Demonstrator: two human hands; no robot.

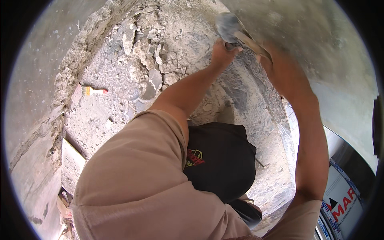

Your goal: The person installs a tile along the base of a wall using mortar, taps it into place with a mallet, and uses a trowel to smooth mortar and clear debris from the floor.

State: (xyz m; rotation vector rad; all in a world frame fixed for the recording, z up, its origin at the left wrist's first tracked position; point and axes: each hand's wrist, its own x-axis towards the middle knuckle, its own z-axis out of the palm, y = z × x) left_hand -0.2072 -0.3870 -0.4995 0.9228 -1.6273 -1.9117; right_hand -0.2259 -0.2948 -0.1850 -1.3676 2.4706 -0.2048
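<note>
My right hand (pixel 269 60), smeared by motion, is wrapped round the light wooden handle (pixel 249 40) of a hammer. Its grey head (pixel 227 26) is blurred and hangs just above my left hand (pixel 222 53). The fingers and thumb of that left hand are curled round something dark, mostly hidden by the hammer head and the fingers. Both hands are at the far side of a rough, broken floor (pixel 180 30), close to the foot of the smooth grey wall on the right (pixel 304 24).
Loose rubble (pixel 156 56) lies left of my hands. A paintbrush (pixel 94 91) with a red-tipped handle rests by the broken edge of the left wall (pixel 40 72). My black-clothed leg (pixel 224 160) is in the middle. Printed wrapped panels (pixel 342 200) stand at lower right.
</note>
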